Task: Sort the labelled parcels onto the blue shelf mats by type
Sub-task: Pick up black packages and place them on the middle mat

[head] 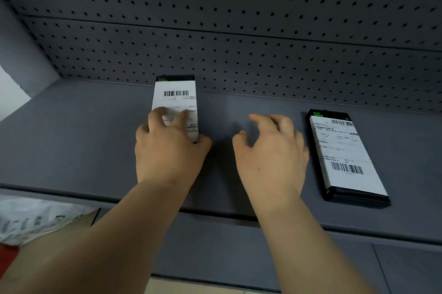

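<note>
Parcel [175, 100], barcode label unreadable, gripped by left hand [167, 148]; right hand [270, 150] loosely curled, holding nothing.

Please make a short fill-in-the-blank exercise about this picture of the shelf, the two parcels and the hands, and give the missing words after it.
1. The ____ hand grips the labelled parcel standing near the pegboard.
2. The right hand holds ____; its fingers are loosely curled above the shelf mat.
3. The second black parcel lies ____ on the mat, to the right of the right hand.
4. Each parcel carries a white label printed with a ____.

Missing words: left; nothing; flat; barcode
</note>
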Demonstrator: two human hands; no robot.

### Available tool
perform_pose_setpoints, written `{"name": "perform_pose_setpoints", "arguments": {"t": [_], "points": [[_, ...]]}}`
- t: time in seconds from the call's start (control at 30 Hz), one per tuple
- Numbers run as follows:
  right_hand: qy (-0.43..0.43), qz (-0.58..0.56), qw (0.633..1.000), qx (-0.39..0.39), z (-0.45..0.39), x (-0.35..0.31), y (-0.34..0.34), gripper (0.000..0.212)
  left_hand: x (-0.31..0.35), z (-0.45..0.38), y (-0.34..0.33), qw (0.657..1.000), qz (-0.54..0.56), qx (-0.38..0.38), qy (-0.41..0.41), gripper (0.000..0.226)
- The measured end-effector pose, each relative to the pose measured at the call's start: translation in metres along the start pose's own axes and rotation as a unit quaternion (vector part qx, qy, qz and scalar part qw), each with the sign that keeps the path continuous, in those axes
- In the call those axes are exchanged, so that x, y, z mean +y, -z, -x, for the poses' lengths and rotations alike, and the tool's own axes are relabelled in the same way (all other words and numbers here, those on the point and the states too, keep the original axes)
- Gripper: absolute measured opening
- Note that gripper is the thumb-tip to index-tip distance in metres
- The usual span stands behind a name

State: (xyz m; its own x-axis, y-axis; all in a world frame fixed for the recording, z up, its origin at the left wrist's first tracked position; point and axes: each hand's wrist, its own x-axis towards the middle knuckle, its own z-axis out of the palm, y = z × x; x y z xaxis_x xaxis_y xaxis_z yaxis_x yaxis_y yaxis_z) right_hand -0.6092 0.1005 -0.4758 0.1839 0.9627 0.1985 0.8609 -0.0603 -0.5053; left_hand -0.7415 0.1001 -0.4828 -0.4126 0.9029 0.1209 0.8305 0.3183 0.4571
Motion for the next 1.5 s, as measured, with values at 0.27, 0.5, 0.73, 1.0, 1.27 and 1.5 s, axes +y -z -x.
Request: {"name": "perform_pose_setpoints", "arguments": {"t": [0.27,0.5,0.73,1.0,1.27,1.5], "points": [[-0.074,0.076,0.993,-0.058,-0.009,0.058,0.029,0.063,0.057,0.022,-0.025,0.998,0.012,-0.025,-0.058,0.062],[-0.126,0.115,0.979,-0.112,-0.015,0.108,0.046,0.061,0.090,0.039,-0.043,0.997,0.005,-0.029,-0.074,0.060],[-0.083,0.069,0.992,-0.072,-0.013,0.110,0.067,0.056,0.107,0.064,-0.035,0.997,-0.029,-0.018,-0.065,0.060],[-0.044,0.026,0.997,-0.057,0.028,0.105,0.152,0.053,0.135,0.128,0.036,0.996,-0.048,-0.010,-0.072,0.061],[-0.044,-0.022,0.998,-0.045,0.121,0.088,0.277,0.050,0.158,0.226,0.144,0.986,-0.076,-0.016,-0.146,0.058],[-0.058,-0.035,0.998,-0.004,0.193,0.060,0.398,0.051,0.188,0.299,0.249,0.982,-0.037,0.000,-0.188,0.058]]}}
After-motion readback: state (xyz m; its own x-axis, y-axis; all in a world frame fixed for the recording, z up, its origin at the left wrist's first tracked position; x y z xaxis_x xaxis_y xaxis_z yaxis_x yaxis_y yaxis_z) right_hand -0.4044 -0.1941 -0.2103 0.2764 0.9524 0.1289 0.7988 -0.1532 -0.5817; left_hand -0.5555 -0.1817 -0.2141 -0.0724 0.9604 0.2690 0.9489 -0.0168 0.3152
